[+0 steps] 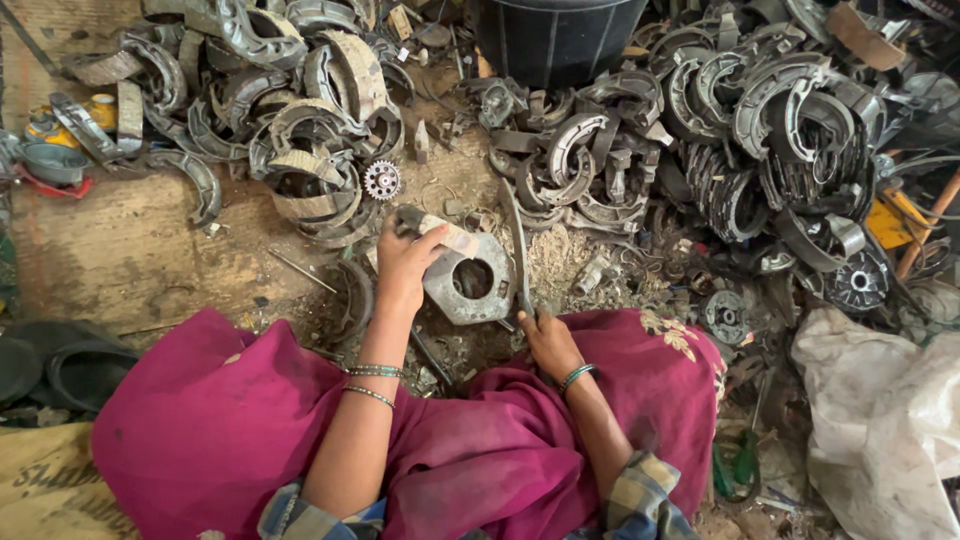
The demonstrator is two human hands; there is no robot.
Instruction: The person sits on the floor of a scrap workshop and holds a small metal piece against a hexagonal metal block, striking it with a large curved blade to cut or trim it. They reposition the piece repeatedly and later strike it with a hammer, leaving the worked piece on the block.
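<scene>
Person sat on the ground w/ magenta cloth [230, 420] over the lap, both hands forward at a grey metal plate [470, 280] w/ a round hole in its middle. Plate lay roughly flat on the dirt just ahead of the knees, between the two hands. Left hand [405, 265] was closed over the plate's upper-left edge, fingers curled round a curved brake shoe [440, 232] pressed against that edge; grip clamped, thumb side toward the hole. Right hand [548, 342] was wrapped shut round the lower end of a long thin metal bar [517, 250]. Key relation: the bar's long axis ran nearly straight away from the person, handle end at the right hand near the lap, far end reaching up past the plate's right edge, approx. alongside it. Whether the bar touched the plate could not be told; the two overlapped in view. So the plate lay to the left of the right-hand grip and to the right of the left-hand grip, w/ the left hand the nearer, being on it. Surroundings: heaps of worn brake shoes [310, 150] at upper left and more at upper right, a small toothed gear [381, 180] on the ground beyond the left hand, a black tub [555, 40] at top centre, a whitish sack [880, 420] at lower right.
</scene>
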